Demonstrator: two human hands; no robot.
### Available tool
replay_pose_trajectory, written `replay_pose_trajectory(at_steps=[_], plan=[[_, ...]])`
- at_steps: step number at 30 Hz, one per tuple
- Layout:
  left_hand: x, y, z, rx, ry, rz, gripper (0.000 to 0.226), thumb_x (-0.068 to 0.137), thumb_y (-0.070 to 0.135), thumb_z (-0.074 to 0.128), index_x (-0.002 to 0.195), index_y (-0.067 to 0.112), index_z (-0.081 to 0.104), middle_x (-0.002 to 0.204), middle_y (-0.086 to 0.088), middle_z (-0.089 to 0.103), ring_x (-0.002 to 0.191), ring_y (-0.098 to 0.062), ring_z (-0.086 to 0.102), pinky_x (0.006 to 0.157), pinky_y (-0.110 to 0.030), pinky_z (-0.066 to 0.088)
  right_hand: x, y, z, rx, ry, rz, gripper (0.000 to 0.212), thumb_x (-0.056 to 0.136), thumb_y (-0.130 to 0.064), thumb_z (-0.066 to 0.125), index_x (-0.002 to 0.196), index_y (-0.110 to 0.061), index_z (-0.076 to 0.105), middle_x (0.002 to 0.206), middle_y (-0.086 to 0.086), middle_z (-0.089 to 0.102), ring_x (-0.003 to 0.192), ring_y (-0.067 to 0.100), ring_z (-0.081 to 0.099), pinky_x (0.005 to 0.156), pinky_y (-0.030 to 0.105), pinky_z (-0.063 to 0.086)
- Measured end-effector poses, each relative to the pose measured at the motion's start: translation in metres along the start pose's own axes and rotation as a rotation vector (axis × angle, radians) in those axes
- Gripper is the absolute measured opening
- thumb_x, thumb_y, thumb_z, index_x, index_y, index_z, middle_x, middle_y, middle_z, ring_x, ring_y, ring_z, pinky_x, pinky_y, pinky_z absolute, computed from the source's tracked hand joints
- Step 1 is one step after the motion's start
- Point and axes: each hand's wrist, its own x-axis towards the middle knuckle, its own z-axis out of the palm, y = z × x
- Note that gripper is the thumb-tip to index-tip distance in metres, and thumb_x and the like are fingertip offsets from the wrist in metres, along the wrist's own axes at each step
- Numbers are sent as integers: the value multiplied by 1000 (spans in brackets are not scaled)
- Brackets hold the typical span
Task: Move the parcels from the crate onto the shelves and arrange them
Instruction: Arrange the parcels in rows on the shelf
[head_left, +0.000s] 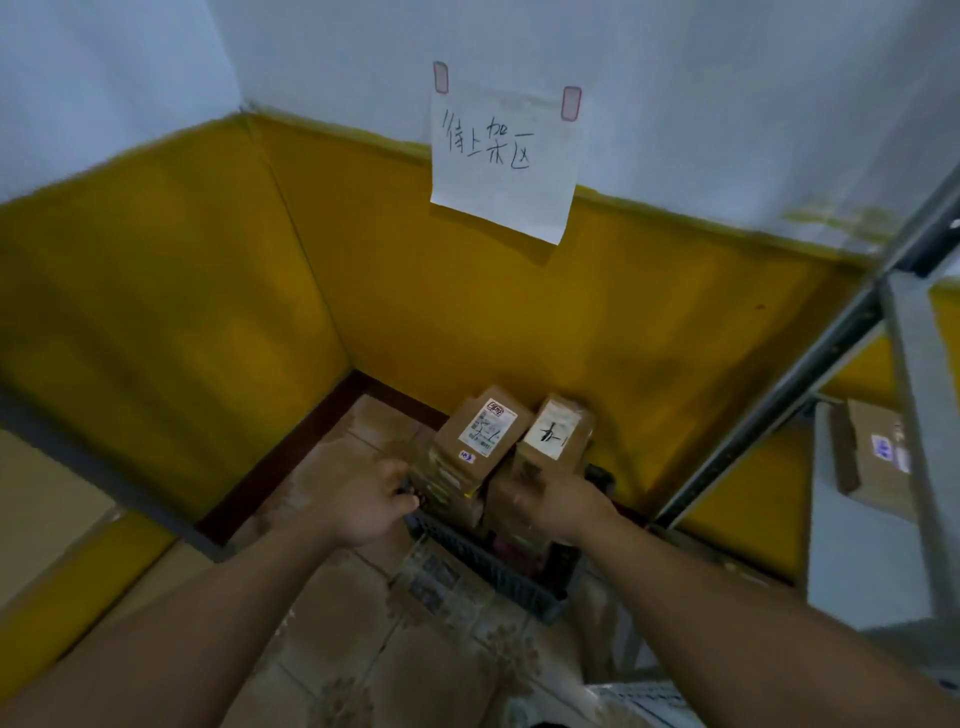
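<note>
Currently, the step in hand is judged to be the pick-up of parcels from the crate, which sits on the tiled floor in the corner below a paper sign. The crate is loaded with stacked cartons. The left parcel and the right parcel lie uppermost, just beside each other. To do the step well, take the top cartons first and grip each by two opposite faces. Lift straight up clear of the crate rim so that the lower cartons are not dragged out. Keep the labels upward for arranging on the shelf at the right, where one shelved parcel already lies. Both arms are extended forward and down, forearms converging on the crate. The left hand is at the crate's left rim beside the left stack, fingers curled. The right hand is set against the near face of the right stack, its back toward the camera. Blur prevents telling whether either hand holds a carton, the rim, or nothing.
</note>
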Motion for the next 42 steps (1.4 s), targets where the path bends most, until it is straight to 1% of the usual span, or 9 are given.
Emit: replay_pose_trajectory(at_steps=[8, 11, 14, 20, 29, 32, 35, 40, 42], plan=[[124, -24, -41, 111, -143, 45, 50, 97, 32, 56, 143, 18, 42, 142, -1, 47, 130, -20, 46, 94, -24, 36, 66, 5, -23, 180, 70, 251, 54, 101, -51, 41, 145, -20, 41, 139, 8, 54, 117, 29, 55, 88, 32, 45], [179, -40, -50, 134, -207, 128, 22, 90, 29, 66, 111, 31, 63, 117, 5, 63, 115, -20, 58, 98, -30, 45, 87, 0, -28, 260, 150, 348, 60, 103, -51, 40, 151, -17, 33, 139, 12, 55, 117, 29, 55, 85, 32, 45], [238, -61, -45, 98, -273, 175, 20, 84, 32, 71, 91, 48, 60, 106, 10, 69, 95, -10, 65, 92, -43, 52, 118, 2, -24, 364, 195, 424, 51, 103, -47, 44, 142, -14, 46, 133, 12, 59, 109, 27, 58, 82, 31, 46], [302, -62, -13, 169, -363, 190, 49, 90, 36, 63, 136, 29, 49, 120, 6, 65, 98, -13, 63, 74, -28, 50, 188, 27, -11, 449, 165, 522, 62, 102, -40, 50, 154, -16, 27, 147, 13, 47, 125, 32, 52, 91, 31, 44], [388, -78, 63, 23, -232, 134, 52, 85, 34, 68, 133, 31, 48, 122, 11, 58, 107, -18, 61, 84, -35, 53, 286, 86, 47, 495, 273, 618, 100, 89, -52, 66, 159, -17, 4, 154, 18, 24, 141, 39, 29, 111, 44, 34], [402, -92, 78, -31, -245, 145, 68, 74, 52, 70, 134, 47, 39, 130, 15, 50, 115, -14, 55, 87, -44, 55, 294, 92, 57, 600, 308, 613, 111, 81, -56, 72, 157, -24, -3, 157, 15, 21, 141, 39, 32, 110, 46, 36], [407, -94, 86, -121, -269, 184, 82, 69, 34, 75, 138, 51, 33, 128, 18, 57, 115, -14, 59, 84, -42, 58, 307, 101, 71, 754, 351, 641, 125, 58, -72, 74, 154, -35, 3, 157, 6, 32, 137, 36, 42, 109, 51, 42], [402, -87, 96, -101, -175, 196, 75, 80, 32, 75, 138, 50, 32, 126, 18, 59, 113, -11, 60, 85, -40, 57, 305, 93, 70, 888, 349, 640, 113, 84, -38, 78, 158, -24, -7, 154, 7, 39, 133, 33, 47, 103, 39, 44], [402, -86, 99, -87, -142, 183, 76, 80, 35, 76, 139, 50, 31, 127, 17, 57, 117, -14, 57, 85, -40, 57, 307, 90, 70, 928, 384, 645, 109, 80, -33, 82, 157, -22, 6, 146, 6, 46, 126, 27, 52, 97, 36, 45]])
